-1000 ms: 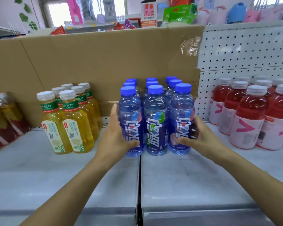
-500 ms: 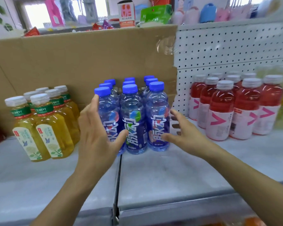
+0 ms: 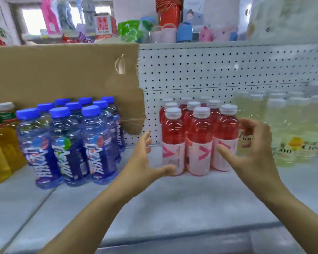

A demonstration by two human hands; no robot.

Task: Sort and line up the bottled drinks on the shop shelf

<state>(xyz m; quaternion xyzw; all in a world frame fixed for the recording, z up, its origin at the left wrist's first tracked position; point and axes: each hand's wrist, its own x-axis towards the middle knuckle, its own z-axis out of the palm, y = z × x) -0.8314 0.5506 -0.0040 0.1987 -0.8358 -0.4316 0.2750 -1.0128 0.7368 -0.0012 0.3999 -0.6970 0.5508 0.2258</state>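
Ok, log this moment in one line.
target: red bottles | left hand: open, at their left | right hand: open, at their right

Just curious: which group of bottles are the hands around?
The red bottles, white-capped: left hand and right hand flank them. The blue bottles stand apart.

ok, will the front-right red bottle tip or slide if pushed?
Likely heavy: the red bottle looks full to the neck. Tall and narrow, so a high push probably tips it. Pushed low, it should slide on the smooth shelf.
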